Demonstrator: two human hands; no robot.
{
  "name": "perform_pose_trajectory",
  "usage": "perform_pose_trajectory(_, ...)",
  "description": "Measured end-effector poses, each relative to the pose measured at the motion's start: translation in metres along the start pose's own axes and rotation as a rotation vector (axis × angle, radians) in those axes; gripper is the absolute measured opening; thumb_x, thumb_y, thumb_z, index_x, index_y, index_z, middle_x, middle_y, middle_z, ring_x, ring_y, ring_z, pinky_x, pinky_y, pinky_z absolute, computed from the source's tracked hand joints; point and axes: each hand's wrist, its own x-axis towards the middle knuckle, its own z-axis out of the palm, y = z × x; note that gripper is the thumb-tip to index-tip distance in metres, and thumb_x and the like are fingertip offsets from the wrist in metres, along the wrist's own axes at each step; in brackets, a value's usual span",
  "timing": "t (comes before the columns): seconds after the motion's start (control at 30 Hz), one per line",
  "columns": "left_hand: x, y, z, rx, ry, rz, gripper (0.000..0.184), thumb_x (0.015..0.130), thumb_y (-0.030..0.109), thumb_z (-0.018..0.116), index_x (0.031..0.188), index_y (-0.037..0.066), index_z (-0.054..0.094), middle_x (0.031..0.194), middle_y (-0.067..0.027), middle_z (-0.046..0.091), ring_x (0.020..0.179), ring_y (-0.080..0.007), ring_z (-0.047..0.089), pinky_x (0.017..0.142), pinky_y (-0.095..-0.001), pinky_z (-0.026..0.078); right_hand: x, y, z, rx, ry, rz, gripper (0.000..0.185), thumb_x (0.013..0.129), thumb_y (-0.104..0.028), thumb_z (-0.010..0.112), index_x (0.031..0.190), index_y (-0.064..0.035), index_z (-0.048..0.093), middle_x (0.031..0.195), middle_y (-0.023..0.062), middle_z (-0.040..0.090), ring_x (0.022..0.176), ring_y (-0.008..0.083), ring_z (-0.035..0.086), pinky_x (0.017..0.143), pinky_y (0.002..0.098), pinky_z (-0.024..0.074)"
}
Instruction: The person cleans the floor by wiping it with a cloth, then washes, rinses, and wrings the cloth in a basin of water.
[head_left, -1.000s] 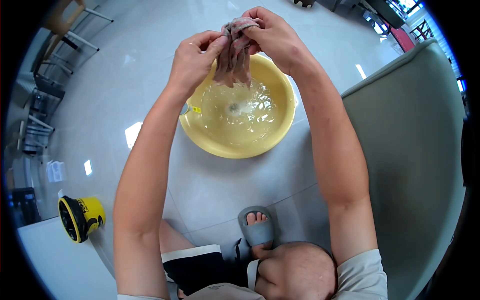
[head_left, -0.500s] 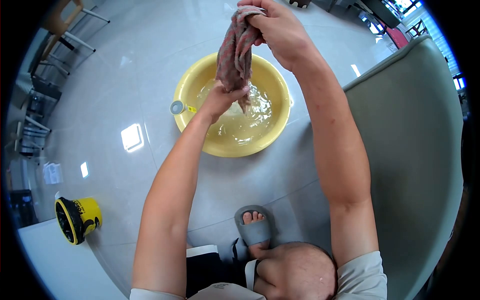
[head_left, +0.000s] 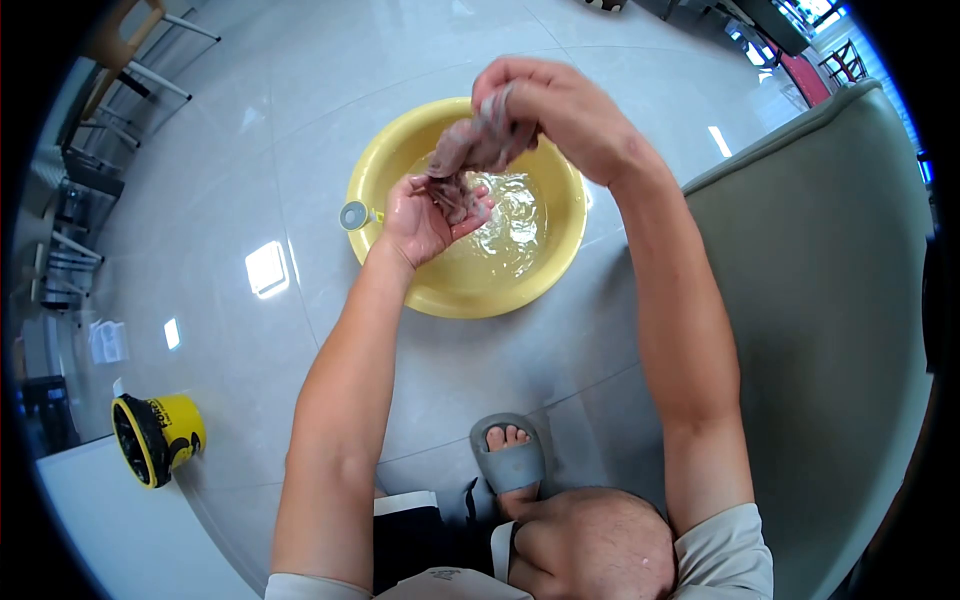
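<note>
A wet grey-and-pink cloth (head_left: 478, 148) hangs bunched above a yellow basin (head_left: 462, 302). My right hand (head_left: 572, 115) is closed around its upper part, slightly blurred. My left hand (head_left: 415, 228) lies palm up below, fingers apart, with the cloth's lower end resting on the palm. Water (head_left: 515, 225) in the basin ripples and catches the light. A small grey round piece with a yellow strip (head_left: 354, 215) sits at the basin's left rim.
To the right stands a large grey-green padded seat back (head_left: 810, 290). A yellow bin (head_left: 175, 435) with a black liner is at lower left. Wooden chairs (head_left: 125, 55) stand at upper left. My slippered foot (head_left: 508, 455) rests on the glossy tiled floor (head_left: 330, 200).
My right hand has come down and the stretched cloth is now bunched. My left hand has turned palm up and loosened from around the cloth's lower part.
</note>
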Motion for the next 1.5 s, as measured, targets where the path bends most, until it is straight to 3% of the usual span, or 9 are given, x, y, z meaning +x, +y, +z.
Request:
perform_pose_trajectory(0.17,0.005,0.007,0.021,0.030,-0.298,-0.011,0.067,0.113,0.060,0.032,0.149,0.006,0.051,0.130,-0.0199,0.067,0.109,-0.0416,0.071,0.093,-0.0561,0.064,-0.010,0.024,0.011,-0.178,-0.279,0.240,0.020,0.098,-0.014,0.057,0.111,-0.0063,0.069,0.088,-0.0007,0.073,0.075,0.0082,0.069,0.069,0.0248,0.0527)
perform_pose_trajectory(0.3,0.002,0.005,0.025,0.463,-0.059,-0.004,0.076,0.107,0.074,0.038,0.142,0.010,0.058,0.120,-0.0083,0.073,0.107,-0.0270,0.073,0.083,-0.0445,0.065,0.004,0.077,0.012,-0.072,0.088,0.235,0.026,0.094,-0.004,0.070,0.119,-0.0018,0.063,0.103,0.0072,0.070,0.093,0.0146,0.072,0.082,0.0334,0.0609)
perform_pose_trajectory(0.47,-0.006,0.015,0.029,0.731,-0.026,-0.057,0.066,0.089,0.016,0.087,0.145,0.013,0.052,0.112,-0.0008,0.065,0.104,-0.0160,0.068,0.073,-0.0336,0.057,-0.003,0.107,0.018,0.006,0.305,0.128,0.059,0.083,0.003,0.070,0.140,-0.0042,0.058,0.141,0.0169,0.060,0.127,0.0286,0.063,0.102,0.0458,0.0572)
perform_pose_trajectory(0.57,-0.007,0.027,0.020,0.608,-0.092,-0.088,0.059,0.090,0.006,0.080,0.141,0.015,0.050,0.108,-0.0054,0.064,0.096,-0.0184,0.070,0.065,-0.0372,0.058,-0.010,0.137,0.009,-1.030,0.177,-0.554,0.069,0.078,0.003,0.071,0.144,-0.0083,0.056,0.142,0.0131,0.061,0.131,0.0344,0.060,0.109,0.0490,0.0511)
perform_pose_trajectory(0.83,-0.009,0.046,0.043,1.127,0.009,-0.385,0.129,0.082,0.000,0.070,0.167,0.010,-0.027,0.095,-0.0094,0.067,0.069,-0.0186,0.068,0.059,-0.0322,0.054,-0.007,0.169,0.014,-1.302,0.087,-0.437,0.037,0.085,-0.021,0.075,0.122,-0.0181,0.071,0.106,0.0030,0.068,0.107,0.0250,0.066,0.090,0.0434,0.0537)
perform_pose_trajectory(0.97,-0.012,0.050,0.046,1.206,0.045,-0.327,0.129,0.079,0.002,0.069,0.169,0.010,-0.023,0.088,-0.0102,0.067,0.066,-0.0194,0.068,0.057,-0.0326,0.053,-0.006,0.172,0.025,-1.136,0.181,-0.393,0.025,0.090,-0.022,0.070,0.114,-0.0173,0.074,0.100,0.0053,0.067,0.104,0.0275,0.067,0.089,0.0438,0.0551)
perform_pose_trajectory(1.07,-0.010,0.039,0.050,1.480,0.028,-0.259,0.107,0.076,0.008,0.074,0.171,0.009,0.023,0.087,-0.0140,0.072,0.069,-0.0241,0.072,0.061,-0.0379,0.056,0.004,0.159,0.029,-1.042,0.048,0.106,0.026,0.090,-0.027,0.064,0.104,-0.0101,0.076,0.096,0.0134,0.074,0.097,0.0348,0.071,0.085,0.0477,0.0566)
perform_pose_trajectory(1.2,0.000,0.012,0.033,2.250,0.211,0.239,0.033,0.074,0.021,0.079,0.102,0.005,0.075,0.096,-0.0196,0.077,0.080,-0.0356,0.076,0.080,-0.0461,0.060,0.023,0.170,0.019,-0.635,-0.010,0.525,0.031,0.085,-0.030,0.062,0.096,-0.0061,0.077,0.092,0.0212,0.075,0.092,0.0415,0.072,0.085,0.0499,0.0560)
perform_pose_trajectory(1.5,0.000,0.027,0.030,0.899,0.193,-0.356,0.017,0.090,0.018,0.072,0.104,0.012,0.064,0.082,-0.0017,0.064,0.063,-0.0100,0.061,0.042,-0.0235,0.042,-0.019,0.178,0.022,-1.019,0.302,-0.713,0.059,0.084,-0.010,0.067,0.142,-0.0167,0.056,0.137,0.0160,0.063,0.116,0.0383,0.067,0.097,0.0521,0.0563)
